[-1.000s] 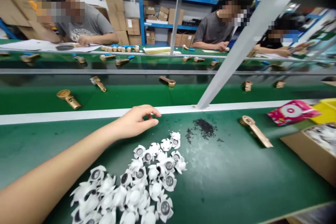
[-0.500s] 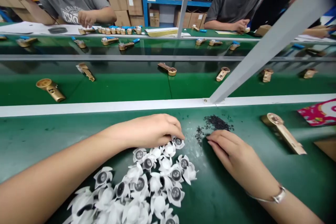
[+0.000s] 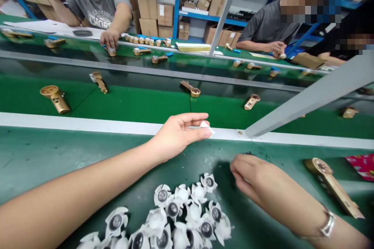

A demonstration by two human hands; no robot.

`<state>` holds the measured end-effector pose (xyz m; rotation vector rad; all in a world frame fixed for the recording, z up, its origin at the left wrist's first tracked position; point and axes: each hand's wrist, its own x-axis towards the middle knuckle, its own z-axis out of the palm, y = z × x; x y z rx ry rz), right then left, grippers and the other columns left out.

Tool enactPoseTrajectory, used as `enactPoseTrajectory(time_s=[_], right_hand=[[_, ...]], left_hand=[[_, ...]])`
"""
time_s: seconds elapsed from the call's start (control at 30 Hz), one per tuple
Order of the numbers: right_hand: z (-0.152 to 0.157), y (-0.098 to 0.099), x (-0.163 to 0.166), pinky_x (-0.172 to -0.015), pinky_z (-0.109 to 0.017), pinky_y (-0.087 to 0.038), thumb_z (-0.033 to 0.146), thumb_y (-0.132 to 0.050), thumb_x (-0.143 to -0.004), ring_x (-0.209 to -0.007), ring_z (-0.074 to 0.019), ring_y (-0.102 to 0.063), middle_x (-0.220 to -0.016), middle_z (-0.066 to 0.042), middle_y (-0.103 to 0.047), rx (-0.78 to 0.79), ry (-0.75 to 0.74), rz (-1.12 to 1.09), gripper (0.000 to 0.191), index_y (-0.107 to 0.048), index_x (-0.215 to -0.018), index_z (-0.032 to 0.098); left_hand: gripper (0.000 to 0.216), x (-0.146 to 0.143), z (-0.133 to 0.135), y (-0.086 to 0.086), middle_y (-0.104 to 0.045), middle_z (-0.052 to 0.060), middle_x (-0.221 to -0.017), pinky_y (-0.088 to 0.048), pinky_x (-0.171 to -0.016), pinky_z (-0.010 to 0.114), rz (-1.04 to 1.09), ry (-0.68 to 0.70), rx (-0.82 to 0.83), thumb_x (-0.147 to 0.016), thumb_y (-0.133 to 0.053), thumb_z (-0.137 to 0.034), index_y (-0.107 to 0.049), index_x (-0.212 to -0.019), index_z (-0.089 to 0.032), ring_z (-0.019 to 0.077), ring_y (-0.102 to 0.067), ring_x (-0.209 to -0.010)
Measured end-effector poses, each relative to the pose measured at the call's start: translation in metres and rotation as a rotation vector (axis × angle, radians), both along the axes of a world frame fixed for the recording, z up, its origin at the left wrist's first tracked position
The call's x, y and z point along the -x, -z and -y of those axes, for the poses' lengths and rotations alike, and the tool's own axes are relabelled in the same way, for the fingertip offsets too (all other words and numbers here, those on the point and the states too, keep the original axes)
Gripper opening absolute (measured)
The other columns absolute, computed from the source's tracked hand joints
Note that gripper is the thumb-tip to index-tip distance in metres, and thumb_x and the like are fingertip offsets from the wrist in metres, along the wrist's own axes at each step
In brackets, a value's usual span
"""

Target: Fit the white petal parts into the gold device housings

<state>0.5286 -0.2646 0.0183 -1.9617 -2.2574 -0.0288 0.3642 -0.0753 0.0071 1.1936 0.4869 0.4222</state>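
My left hand (image 3: 179,134) is raised over the green bench and pinches a white fan blade piece (image 3: 206,125) between thumb and fingers. Below it lies a heap of white fan blades with grey hubs (image 3: 181,216). My right hand (image 3: 254,177) rests low on the bench with fingers curled over the spot where small black bits (image 3: 248,154) lie; what it pinches, if anything, is hidden. A silver bracelet is on that wrist. A gold fan handle (image 3: 333,184) lies to the right of it.
A white rail (image 3: 73,122) separates the bench from a green conveyor carrying gold handles (image 3: 55,97). A grey slanted bar (image 3: 318,91) crosses at right. Other people sit across the line working on parts. A pink packet (image 3: 362,163) lies far right.
My left hand has lifted off the heap with one white blade pinched in it. My right hand has curled over the black bits. The view has tilted.
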Motion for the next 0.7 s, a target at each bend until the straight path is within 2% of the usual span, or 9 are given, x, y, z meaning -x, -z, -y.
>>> enactPoseTrajectory(time_s=[0.1, 0.23, 0.4, 0.6, 0.7], right_hand=[[-0.034, -0.03, 0.006, -0.061, -0.023, -0.049, 0.015, -0.049, -0.097, -0.067, -0.0118, -0.059, -0.079, 0.0, -0.062, -0.147, 0.109, -0.328, 0.016, -0.059, -0.086, 0.021], [-0.063, -0.053, 0.022, -0.059, -0.023, -0.045, 0.02, -0.054, -0.098, -0.064, -0.0104, -0.057, -0.077, 0.003, -0.063, -0.36, 0.199, -0.458, 0.012, -0.062, -0.09, 0.023], [-0.057, -0.056, 0.028, -0.075, -0.026, -0.047, 0.02, -0.058, -0.097, -0.083, -0.0122, -0.062, -0.093, 0.001, -0.067, -0.537, 0.193, -0.424, 0.007, -0.063, -0.096, 0.025], [-0.052, -0.053, 0.023, -0.072, -0.024, -0.047, 0.016, -0.058, -0.097, -0.082, -0.0112, -0.063, -0.092, 0.002, -0.067, -0.504, 0.09, -0.317, 0.01, -0.061, -0.097, 0.026], [-0.051, -0.055, 0.022, -0.074, -0.027, -0.049, 0.016, -0.057, -0.097, -0.085, -0.0137, -0.065, -0.095, -0.001, -0.068, -0.513, 0.021, -0.232, 0.01, -0.06, -0.099, 0.025]], left_hand=[[0.04, 0.004, 0.004, -0.017, -0.076, 0.005, -0.115, -0.056, -0.077, 0.022, 0.121, 0.007, 0.106, -0.073, -0.088, -0.026, -0.077, -0.111, -0.023, 0.0126, -0.073, -0.09], [0.032, 0.011, 0.0, -0.033, -0.08, 0.0, -0.1, -0.058, -0.081, 0.02, 0.288, -0.019, 0.068, -0.073, -0.087, -0.017, -0.08, -0.103, -0.024, 0.011, -0.074, -0.087], [0.036, 0.016, -0.005, -0.04, -0.082, 0.0, -0.097, -0.062, -0.084, 0.023, 0.3, 0.015, -0.038, -0.07, -0.089, -0.015, -0.081, -0.103, -0.024, 0.0134, -0.077, -0.086], [0.038, 0.021, 0.005, -0.047, -0.082, -0.001, -0.089, -0.064, -0.081, 0.022, 0.294, 0.051, -0.096, -0.067, -0.09, -0.011, -0.082, -0.101, -0.025, 0.0159, -0.079, -0.083], [0.037, 0.022, 0.007, -0.051, -0.082, -0.001, -0.088, -0.066, -0.081, 0.026, 0.262, 0.032, -0.144, -0.066, -0.09, -0.012, -0.082, -0.099, -0.024, 0.0189, -0.079, -0.083]])
